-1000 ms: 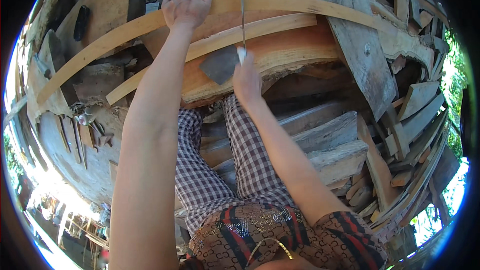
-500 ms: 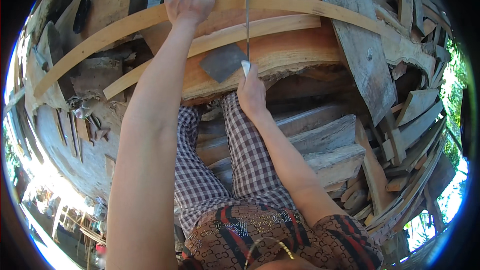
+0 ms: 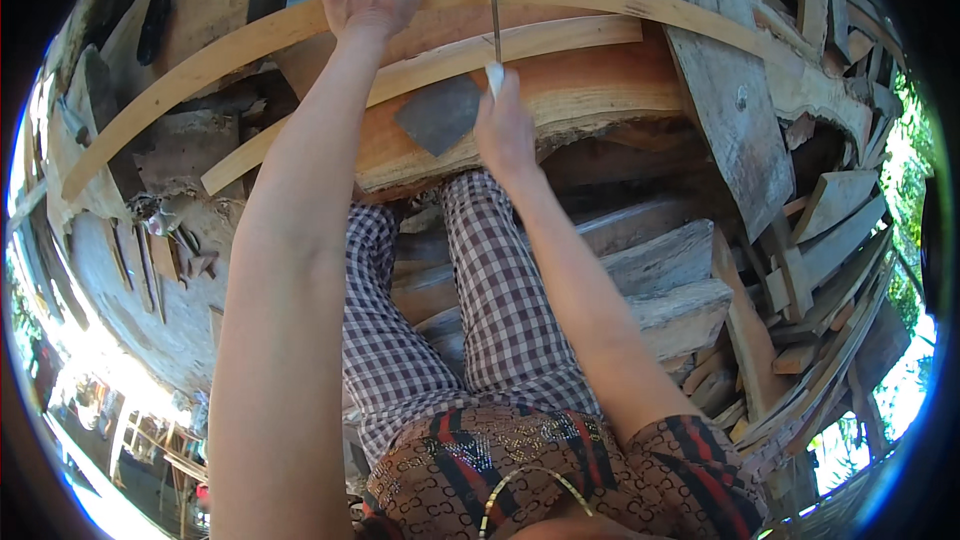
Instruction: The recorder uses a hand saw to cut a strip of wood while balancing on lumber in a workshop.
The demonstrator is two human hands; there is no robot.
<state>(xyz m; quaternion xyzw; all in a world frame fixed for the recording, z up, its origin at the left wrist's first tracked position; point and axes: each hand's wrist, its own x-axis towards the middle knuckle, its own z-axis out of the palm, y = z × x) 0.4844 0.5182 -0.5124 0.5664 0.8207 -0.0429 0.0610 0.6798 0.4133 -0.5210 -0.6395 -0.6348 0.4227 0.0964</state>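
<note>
My left hand (image 3: 370, 0) is closed over the long, pale curved strip of wood (image 3: 230, 45) near the top. My right hand (image 3: 505, 130) grips a white-handled tool with a long, thin metal blade (image 3: 492, 5), which crosses that strip just right of my left hand. Under the blade lies a shorter pale strip (image 3: 560, 32). A dark grey four-sided piece (image 3: 435, 115) rests beside my right hand on a reddish, rough-edged plank (image 3: 600, 85).
A weathered grey board (image 3: 730, 130) slants across the right. Wood offcuts (image 3: 830, 220) are piled beyond it, and grey beams (image 3: 655, 270) lie beside my legs. A black object (image 3: 155, 30) sits at upper left. Narrow wooden pieces (image 3: 150, 270) lie at left.
My right hand and the tool moved down toward my body, then back up away from it to a higher position now. My left hand stays on the strip, slightly higher in the picture.
</note>
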